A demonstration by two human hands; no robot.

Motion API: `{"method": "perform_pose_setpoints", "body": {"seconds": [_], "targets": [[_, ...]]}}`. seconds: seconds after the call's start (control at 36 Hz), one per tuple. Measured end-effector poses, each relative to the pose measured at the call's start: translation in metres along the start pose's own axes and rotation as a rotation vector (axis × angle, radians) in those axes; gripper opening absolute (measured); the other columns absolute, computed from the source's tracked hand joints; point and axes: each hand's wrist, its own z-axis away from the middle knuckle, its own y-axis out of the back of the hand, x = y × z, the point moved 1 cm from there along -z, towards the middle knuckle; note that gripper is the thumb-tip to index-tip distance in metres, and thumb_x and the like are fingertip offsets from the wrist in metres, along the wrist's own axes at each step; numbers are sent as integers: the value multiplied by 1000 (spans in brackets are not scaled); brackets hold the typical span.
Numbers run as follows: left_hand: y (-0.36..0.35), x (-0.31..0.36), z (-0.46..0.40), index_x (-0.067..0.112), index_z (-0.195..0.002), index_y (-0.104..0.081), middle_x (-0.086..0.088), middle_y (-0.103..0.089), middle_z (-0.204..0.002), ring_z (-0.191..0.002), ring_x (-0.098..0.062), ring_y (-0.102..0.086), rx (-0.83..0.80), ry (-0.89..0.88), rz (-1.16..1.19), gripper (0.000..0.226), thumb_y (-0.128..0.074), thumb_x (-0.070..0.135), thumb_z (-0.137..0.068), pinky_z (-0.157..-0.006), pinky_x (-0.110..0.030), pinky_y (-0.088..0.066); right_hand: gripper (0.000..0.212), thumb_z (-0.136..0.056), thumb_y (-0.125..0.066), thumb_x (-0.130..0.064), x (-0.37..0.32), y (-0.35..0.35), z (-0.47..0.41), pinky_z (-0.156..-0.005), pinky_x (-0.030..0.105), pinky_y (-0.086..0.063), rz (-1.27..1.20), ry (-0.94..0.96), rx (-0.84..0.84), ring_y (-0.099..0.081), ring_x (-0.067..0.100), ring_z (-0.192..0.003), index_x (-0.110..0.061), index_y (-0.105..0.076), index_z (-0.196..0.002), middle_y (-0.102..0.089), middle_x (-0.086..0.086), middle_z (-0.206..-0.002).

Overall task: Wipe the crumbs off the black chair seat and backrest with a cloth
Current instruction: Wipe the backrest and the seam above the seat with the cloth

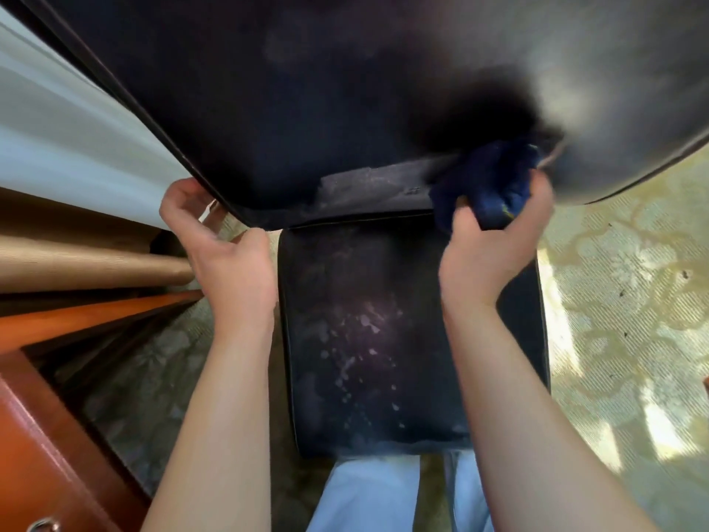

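The black chair's backrest [307, 90] fills the top of the head view, close to the camera. Its seat [364, 339] lies below, flecked with pale crumbs around the middle. My left hand [226, 247] grips the backrest's lower left edge. My right hand [495, 240] is closed on a crumpled dark blue cloth [487, 182], which presses against the lower right of the backrest where it meets the seat. That hand and the cloth are motion-blurred.
A white curtain [57, 140] hangs at the left above orange-brown wooden furniture [46, 416] with a metal ring handle. Patterned pale green carpet [621, 320] spreads to the right. My light blue trouser legs [368, 497] stand at the seat's front edge.
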Motion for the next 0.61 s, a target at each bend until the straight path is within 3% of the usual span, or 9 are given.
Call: {"method": "perform_pose_setpoints", "body": {"seconds": [0.08, 0.14, 0.22, 0.33, 0.42, 0.47, 0.56, 0.61], "targets": [[1, -2, -1, 19, -137, -39, -1, -53, -133, -122, -19, -56, -7, -8, 12, 74, -48, -6, -68, -103, -55, -49, 64, -70, -71, -3, -14, -26, 31, -98, 9, -30, 12, 75, -140, -53, 12, -111, -11, -55, -131, -55, 3, -122], [2, -5, -2, 20, -136, -40, 5, -55, -129, -120, -15, -57, -10, -8, 19, 73, -47, -9, -69, -103, -55, -49, 64, -67, -70, -2, -23, -43, 52, -97, 20, -37, 15, 123, -236, -55, 26, -110, -8, -57, -130, -56, 12, -122], [6, -10, -5, 25, -130, -42, 1, -56, -129, -119, -19, -59, -13, -33, 30, 69, -48, -8, -70, -102, -59, -48, 63, -66, -69, -3, -28, -59, 80, -93, 37, -44, 36, 197, -433, -54, 33, -108, -9, -59, -128, -56, 11, -123], [8, -12, -5, 28, -125, -42, -7, -55, -130, -117, -25, -60, -21, -57, 35, 68, -47, -10, -69, -103, -60, -47, 58, -69, -72, -3, -28, -51, 89, -89, 41, -47, 44, 239, -564, -54, 30, -108, -11, -60, -125, -56, 6, -121], [8, -12, -1, 27, -127, -42, -6, -54, -134, -118, -20, -61, -33, -40, 55, 68, -45, -12, -71, -103, -56, -49, 54, -69, -71, -5, -25, -27, 75, -91, 42, -48, 22, 233, -468, -57, 30, -107, -21, -58, -119, -57, 3, -115], [8, -11, 1, 31, -126, -43, -4, -53, -136, -121, -19, -59, -34, -25, 68, 70, -45, -12, -71, -102, -56, -50, 54, -70, -71, -5, -16, -7, 61, -94, 34, -47, 27, 213, -335, -59, 26, -105, -26, -56, -117, -58, 2, -112], [5, -10, 3, 31, -127, -42, -1, -53, -134, -122, -18, -57, -38, -17, 83, 71, -44, -11, -71, -102, -54, -50, 56, -71, -74, -4, 3, 25, 38, -100, 29, -45, 66, 109, -147, -60, 19, -109, -18, -56, -122, -61, 4, -116], [4, -10, 3, 29, -127, -41, 1, -53, -132, -121, -17, -57, -41, -24, 83, 70, -44, -12, -70, -102, -53, -50, 58, -72, -74, -5, 11, 41, 22, -103, 24, -43, 79, 50, -48, -58, 7, -111, -10, -54, -126, -59, -5, -117]]}}
